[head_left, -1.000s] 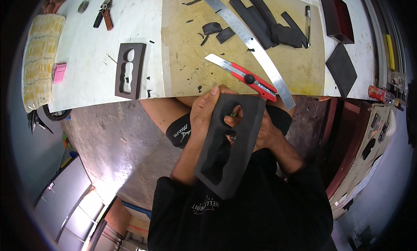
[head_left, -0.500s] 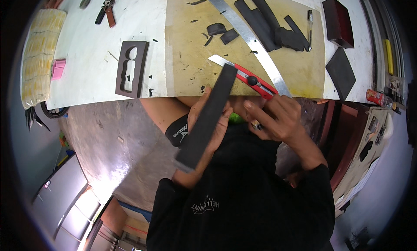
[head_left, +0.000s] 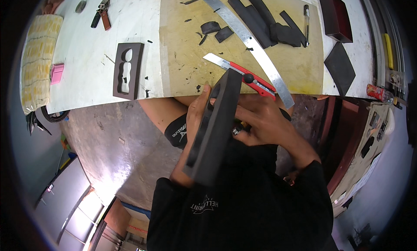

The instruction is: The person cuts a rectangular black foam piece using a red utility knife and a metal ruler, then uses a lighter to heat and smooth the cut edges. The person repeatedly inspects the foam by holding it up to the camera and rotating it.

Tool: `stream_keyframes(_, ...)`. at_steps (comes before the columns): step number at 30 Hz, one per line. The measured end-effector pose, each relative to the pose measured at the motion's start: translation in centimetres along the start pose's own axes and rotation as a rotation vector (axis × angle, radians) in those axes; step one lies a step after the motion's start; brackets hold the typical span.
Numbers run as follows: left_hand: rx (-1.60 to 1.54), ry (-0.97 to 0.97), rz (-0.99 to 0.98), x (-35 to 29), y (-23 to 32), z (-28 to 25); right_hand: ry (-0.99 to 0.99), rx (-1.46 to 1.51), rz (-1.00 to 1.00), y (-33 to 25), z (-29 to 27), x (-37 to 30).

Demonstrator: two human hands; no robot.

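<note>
A thick black foam block [head_left: 219,129] with rounded cutouts along one face is tilted up over my lap. My left hand [head_left: 196,112] is closed round it from its left side, thumb up and the other fingers mostly hidden behind the block. Against the block's right side is my right hand [head_left: 265,120], its index finger reaching to the foam. Tucked in its curled fingers is a small object with a shiny metal end [head_left: 236,130], its kind not clear. A red utility knife [head_left: 254,81], blade out, lies just beyond on the cutting mat [head_left: 182,73].
A steel ruler [head_left: 256,46] crosses the mat beside black foam offcuts [head_left: 256,25] and a pen [head_left: 306,25]. A dark foam insert with cutouts [head_left: 135,73] lies left, with keys [head_left: 103,12] farther off. A dark box [head_left: 336,18] and black diamond-shaped piece [head_left: 341,68] sit right.
The foam block has turned, so its cutout face now shows. My right hand has moved left, from beside the block to touching it.
</note>
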State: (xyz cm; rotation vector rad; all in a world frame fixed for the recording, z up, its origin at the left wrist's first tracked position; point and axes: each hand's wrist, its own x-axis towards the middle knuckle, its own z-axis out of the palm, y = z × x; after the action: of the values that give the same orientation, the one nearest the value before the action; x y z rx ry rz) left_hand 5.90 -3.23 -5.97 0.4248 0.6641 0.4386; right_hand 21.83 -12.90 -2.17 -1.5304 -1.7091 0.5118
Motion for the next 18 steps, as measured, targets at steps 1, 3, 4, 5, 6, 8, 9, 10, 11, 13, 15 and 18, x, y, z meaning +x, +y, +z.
stream_keyframes(1, 0.012, 0.032, -0.008, 0.0, 0.0, 0.2, -0.019, -0.034, 0.01, 0.2, 0.0, -0.1)
stream_keyframes(3, 0.018, 0.046, 0.025, -0.3, -0.6, 0.4, -0.092, -0.237, 0.027, 0.5, -0.4, -0.6)
stream_keyframes(4, -0.073, 0.019, 0.031, -0.4, -1.1, 0.5, -0.128, -0.338, 0.034, 0.5, -0.4, -0.8)
stream_keyframes(5, -0.164, -0.008, 0.034, -0.5, -1.6, 0.5, -0.074, -0.421, -0.023, 0.7, -0.4, -0.6)
stream_keyframes(6, -0.335, -0.04, -0.001, -0.5, -1.9, 0.8, -0.017, -0.499, -0.077, 1.0, -0.5, -0.3)
stream_keyframes(8, -0.511, -0.085, -0.043, -0.6, -2.1, 1.1, 0.063, -0.61, -0.135, 1.5, -0.9, 0.3)
stream_keyframes(9, -0.519, -0.104, -0.048, -0.6, -2.1, 1.2, 0.083, -0.65, -0.142, 1.7, -1.2, 0.6)
stream_keyframes(10, -0.527, -0.122, -0.052, -0.6, -2.0, 1.4, 0.103, -0.689, -0.15, 1.7, -1.5, 0.9)
stream_keyframes(11, -0.535, -0.14, -0.056, -0.7, -1.9, 1.7, 0.107, -0.686, -0.13, 1.4, -1.8, 0.8)
stream_keyframes(13, -0.561, -0.03, -0.101, -0.8, -1.4, 2.7, 0.114, -0.677, -0.1, 1.2, -2.8, 0.3)
stream_keyframes(15, -0.56, -0.006, -0.148, -0.8, -1.0, 2.8, 0.263, -0.443, -0.072, 1.7, -3.1, -0.8)
stream_keyframes(18, -0.579, -0.038, -0.226, -0.4, -0.8, 2.5, 0.393, -0.07, 0.121, 1.4, -2.8, -0.2)
